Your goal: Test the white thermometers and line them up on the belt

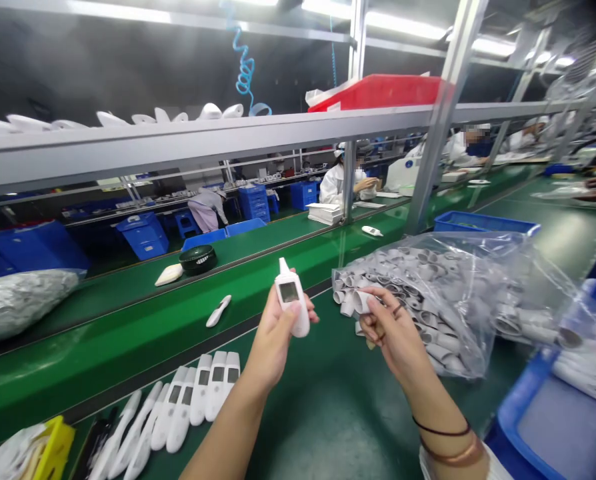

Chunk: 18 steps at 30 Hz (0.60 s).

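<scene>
My left hand (273, 337) is closed round a white handheld thermometer (292, 297), held upright with its small screen facing me. My right hand (391, 330) pinches a small grey-white cap (362, 301) at the mouth of a clear plastic bag (453, 300) full of such caps. The two hands are a short way apart above the green bench (323, 407).
A row of several white thermometers (198, 397) lies at the lower left. A green conveyor belt (128, 320) runs behind, with one thermometer (219, 311) and a black round object (198, 259) by it. Blue bins (553, 427) stand at right. Other workers sit further down the line.
</scene>
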Available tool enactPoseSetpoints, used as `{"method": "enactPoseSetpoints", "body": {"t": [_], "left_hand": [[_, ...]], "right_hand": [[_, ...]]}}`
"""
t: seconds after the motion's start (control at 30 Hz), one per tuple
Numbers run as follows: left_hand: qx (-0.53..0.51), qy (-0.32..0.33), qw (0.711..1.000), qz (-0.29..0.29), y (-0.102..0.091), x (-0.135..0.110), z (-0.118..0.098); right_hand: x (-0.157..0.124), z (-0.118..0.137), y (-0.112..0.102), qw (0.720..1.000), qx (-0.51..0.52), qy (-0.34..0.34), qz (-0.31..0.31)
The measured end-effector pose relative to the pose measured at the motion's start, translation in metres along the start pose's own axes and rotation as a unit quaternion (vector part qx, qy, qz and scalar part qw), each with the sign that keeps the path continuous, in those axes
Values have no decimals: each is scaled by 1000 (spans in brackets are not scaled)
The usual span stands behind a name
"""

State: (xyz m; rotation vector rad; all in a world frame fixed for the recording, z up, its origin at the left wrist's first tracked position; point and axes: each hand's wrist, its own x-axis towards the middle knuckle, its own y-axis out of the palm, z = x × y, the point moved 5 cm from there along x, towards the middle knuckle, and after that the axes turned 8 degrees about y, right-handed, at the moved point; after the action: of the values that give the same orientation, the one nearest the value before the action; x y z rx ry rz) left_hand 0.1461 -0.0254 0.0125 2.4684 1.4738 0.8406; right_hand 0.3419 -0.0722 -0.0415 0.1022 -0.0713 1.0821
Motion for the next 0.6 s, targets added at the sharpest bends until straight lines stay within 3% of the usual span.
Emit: {"method": "enactPoseSetpoints", "body": {"t": [0.13,0.27,0.5,0.6], "left_hand": [[-16,-52,994,96,22,-19,-3],[-5,-75,988,136,32,-34,-2],[173,-80,972,139,34,-49,6],[200,-71,967,141,34,-49,4]], "right_hand": [[-25,38,1,996,89,12,9],[-40,66,5,991,121,-57,-2],[-53,88,10,986,85,-145,-16],[-57,91,16,990,5,-141,28]]}}
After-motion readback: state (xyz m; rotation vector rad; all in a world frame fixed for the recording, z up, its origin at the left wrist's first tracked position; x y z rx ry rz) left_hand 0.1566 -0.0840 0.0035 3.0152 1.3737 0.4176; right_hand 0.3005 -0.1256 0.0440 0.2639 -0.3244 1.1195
